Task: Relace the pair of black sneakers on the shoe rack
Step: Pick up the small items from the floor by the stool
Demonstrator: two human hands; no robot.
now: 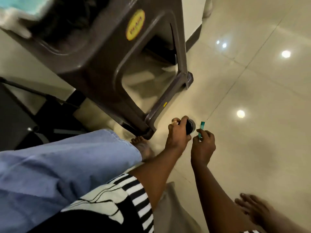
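1. My left hand [178,132] is curled over a small round black container [190,126] that sits on the floor, fingers wrapped round its rim.
2. My right hand [203,145], just beside the left, pinches a thin teal strip [201,130] between thumb and fingertips. I cannot tell what the strip is.
3. I cannot pick out the black sneakers for certain. A dark blurred shape [67,19] lies on top of the brown plastic stool [101,64], far up and to the left of my left hand, beside a teal and white cloth [16,10]. It may be one of them, but I cannot say.
4. I expect a sneaker to be light, with a soft upper that gives under the fingers and a stiffer sole. I would steady it by the heel or the sole edge, not the tongue.
5. I expect the laces to be limp and thin, so I would pinch each one at its hard tip to feed it through an eyelet.
6. The floor [252,81] under both hands is glossy pale tile with ceiling lights mirrored in it. It looks slippery, so I judge a shoe set there would slide if pushed.
7. The stool's nearest leg stands close to the left of my left hand. A dark frame [20,118], possibly the rack, is well beyond it.
8. My bare left foot [142,146] rests near that stool leg.
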